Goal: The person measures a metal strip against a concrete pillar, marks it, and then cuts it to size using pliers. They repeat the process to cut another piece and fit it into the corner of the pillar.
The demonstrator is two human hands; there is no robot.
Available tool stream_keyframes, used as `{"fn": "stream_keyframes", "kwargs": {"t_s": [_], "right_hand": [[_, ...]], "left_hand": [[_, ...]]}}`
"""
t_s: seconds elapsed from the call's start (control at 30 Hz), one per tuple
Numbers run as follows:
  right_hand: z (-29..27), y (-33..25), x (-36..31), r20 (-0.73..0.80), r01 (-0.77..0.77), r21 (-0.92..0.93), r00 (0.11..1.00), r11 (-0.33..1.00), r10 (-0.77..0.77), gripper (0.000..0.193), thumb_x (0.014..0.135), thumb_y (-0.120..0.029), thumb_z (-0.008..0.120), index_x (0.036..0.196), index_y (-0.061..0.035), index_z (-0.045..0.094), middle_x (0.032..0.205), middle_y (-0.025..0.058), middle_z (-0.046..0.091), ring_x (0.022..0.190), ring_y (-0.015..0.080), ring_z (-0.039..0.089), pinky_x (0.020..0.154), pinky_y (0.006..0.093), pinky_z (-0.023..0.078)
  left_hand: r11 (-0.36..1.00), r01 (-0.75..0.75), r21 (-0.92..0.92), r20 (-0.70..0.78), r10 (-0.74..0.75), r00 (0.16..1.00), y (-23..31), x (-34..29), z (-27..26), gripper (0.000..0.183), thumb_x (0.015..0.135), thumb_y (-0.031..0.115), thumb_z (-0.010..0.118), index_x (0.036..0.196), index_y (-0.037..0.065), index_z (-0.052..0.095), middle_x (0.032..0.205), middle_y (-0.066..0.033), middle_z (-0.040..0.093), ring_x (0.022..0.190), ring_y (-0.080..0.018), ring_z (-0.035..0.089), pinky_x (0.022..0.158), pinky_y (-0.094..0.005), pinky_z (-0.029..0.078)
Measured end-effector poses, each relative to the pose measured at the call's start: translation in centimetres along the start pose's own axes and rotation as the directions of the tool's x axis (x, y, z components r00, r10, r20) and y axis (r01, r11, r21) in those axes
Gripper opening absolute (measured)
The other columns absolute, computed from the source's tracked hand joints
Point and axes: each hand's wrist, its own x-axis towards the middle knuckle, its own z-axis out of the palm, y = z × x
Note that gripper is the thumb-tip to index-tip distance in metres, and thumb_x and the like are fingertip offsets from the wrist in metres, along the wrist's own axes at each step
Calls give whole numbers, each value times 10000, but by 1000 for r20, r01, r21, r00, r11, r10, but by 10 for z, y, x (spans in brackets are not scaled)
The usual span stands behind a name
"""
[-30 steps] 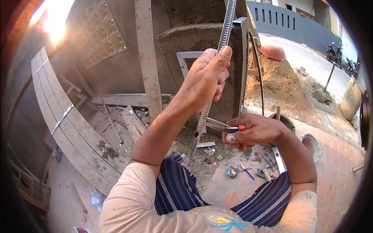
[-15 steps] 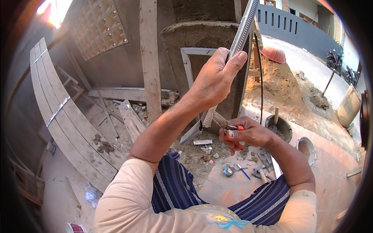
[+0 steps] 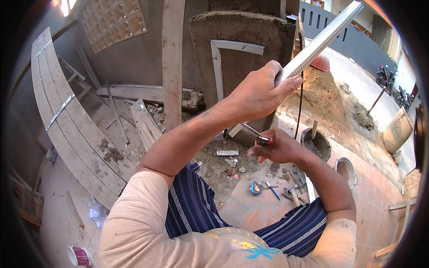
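Note:
My left hand (image 3: pixel 261 91) is closed around a long light-metal channel strip (image 3: pixel 319 44), which slants up to the right past the sand pile. Below it, my right hand (image 3: pixel 283 145) grips red-handled tin snips (image 3: pixel 254 131), their blades pointing up and left. The blades are close to a short metal end piece (image 3: pixel 235 130) below my left hand; whether they touch cannot be made out. My left forearm hides part of that area. Behind my hands stands a cement-covered panel (image 3: pixel 246 67) with a white angled strip (image 3: pixel 237 45) along its upper left.
On the ground lie a cut metal piece (image 3: pixel 227 153), a tape measure (image 3: pixel 255 189), a blue pen (image 3: pixel 273 191) and a hammer (image 3: pixel 293 194). Two buckets, a mortar bucket (image 3: pixel 318 149) and another pail (image 3: pixel 346 172), stand at right. Long planks (image 3: pixel 76 120) lean at left.
The channel strip has tilted further to the right, and my left hand has moved slightly right and down. The snips have turned, so less of the red handles shows.

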Motion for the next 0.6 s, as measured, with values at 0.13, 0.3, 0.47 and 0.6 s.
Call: {"fn": "stream_keyframes", "kwargs": {"t_s": [0.13, 0.3, 0.47, 0.6], "right_hand": [[6, -3, 1, -93, 15, -65, 995, 998, -21, 497, 872, -446, 850, 722, -37, 611, 609, -19, 536, 606, 85, 490, 562, 310, 397], [14, 16, -6, -190, 250, -119, 944, 961, -269, 558, 831, -445, 887, 673, -57, 518, 643, -19, 477, 629, 78, 424, 564, 296, 361], [8, 12, -1, -159, 135, -186, 973, 973, -165, 525, 840, -346, 892, 684, -62, 479, 657, -23, 428, 658, 84, 361, 566, 309, 344], [17, 27, 10, -190, 34, -103, 980, 994, -54, 418, 890, -245, 803, 704, -50, 483, 649, -3, 432, 663, 91, 367, 588, 324, 369]], "left_hand": [[994, 56, 89, -50, -51, 997, -7, 6, -1, 606, 1048, 543, 569, 1107, -60, 588, 782, -120, 607, 763, -184, 622, 665, -377, 501], [997, -4, 83, -50, 8, 999, -6, 9, 3, 588, 1032, 547, 596, 1102, -38, 609, 806, -115, 614, 746, -157, 591, 640, -361, 484], [994, -6, 107, -2, 6, 1000, -14, 10, 8, 597, 1009, 524, 649, 1170, -51, 640, 735, -60, 581, 703, -127, 567, 588, -322, 446], [983, 149, -111, 96, -139, 986, -16, 9, 0, 625, 969, 502, 705, 1193, -77, 629, 685, -29, 567, 586, -93, 600, 513, -285, 501]]}}
